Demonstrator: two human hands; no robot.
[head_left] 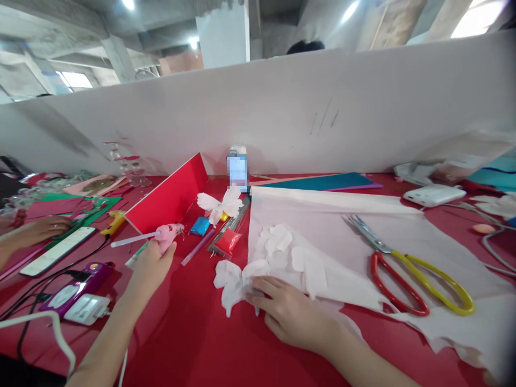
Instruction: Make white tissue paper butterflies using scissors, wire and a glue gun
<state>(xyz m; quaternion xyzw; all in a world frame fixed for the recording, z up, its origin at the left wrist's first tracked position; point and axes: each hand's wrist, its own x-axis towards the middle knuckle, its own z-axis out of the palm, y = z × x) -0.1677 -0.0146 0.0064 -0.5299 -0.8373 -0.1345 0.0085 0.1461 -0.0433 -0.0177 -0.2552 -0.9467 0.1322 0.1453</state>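
Observation:
My left hand [155,266] is wrapped round a pink hot glue gun [166,235] with a clear glue stick [131,240] jutting from its back. On the red tabletop, my right hand [288,309] rests its closed fingers on the right part of a white butterfly cut-out [229,282]; its fingertips partly hide that wing. Further back lies a second white butterfly [221,204], beside blue [199,226] and red [229,242] packets. Loose white cut pieces [276,242] lie on the white sheet [322,220] right of my hand.
Large scissors [403,269] with red and yellow handles lie on the sheet. A red board [169,196] stands tilted at the back. Left are a phone [58,251], a purple power strip [76,287] with cables, and another person's hand [50,228]. A phone [237,169] leans against the partition.

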